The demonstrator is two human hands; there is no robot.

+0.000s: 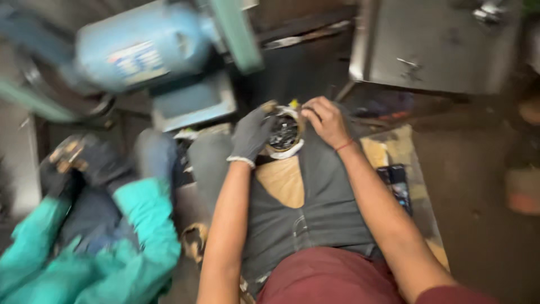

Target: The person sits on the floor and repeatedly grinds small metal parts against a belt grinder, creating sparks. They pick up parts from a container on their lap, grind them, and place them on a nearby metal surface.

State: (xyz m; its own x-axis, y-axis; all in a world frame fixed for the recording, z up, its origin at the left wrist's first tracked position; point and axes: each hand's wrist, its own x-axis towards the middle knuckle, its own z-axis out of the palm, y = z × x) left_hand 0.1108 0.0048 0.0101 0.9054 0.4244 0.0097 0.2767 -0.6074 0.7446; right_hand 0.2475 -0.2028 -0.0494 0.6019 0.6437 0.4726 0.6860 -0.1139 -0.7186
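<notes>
I've got both hands on a round part (283, 133) sitting on my knee, centre of frame, just near of the blue motor housing (138, 48). It looks like a ring with a tan rim, dark windings or debris inside and a white edge at the near side; the frame is motion-blurred, so I can't say exactly what it is. Left hand (251, 135), in a dark grey glove, is wrapped around the left side of the ring, fingers curled on it. Right hand (326, 120), bare with a red thread at the wrist, pinches the far-right rim, fingertips pressed on the edge near a small yellow bit (293, 103). My read on progress: mid-job. The part is held and being worked at the rim, the inside still looks full of dark material, nothing set aside that I can see. Left of me a co-worker in teal sleeves (147, 217) with dark gloves handles their own piece (67, 155). A dark phone-like object (396, 184) lies on the cardboard sheet (402, 147) to my right; a grey metal cabinet (433, 42) stands far right.
</notes>
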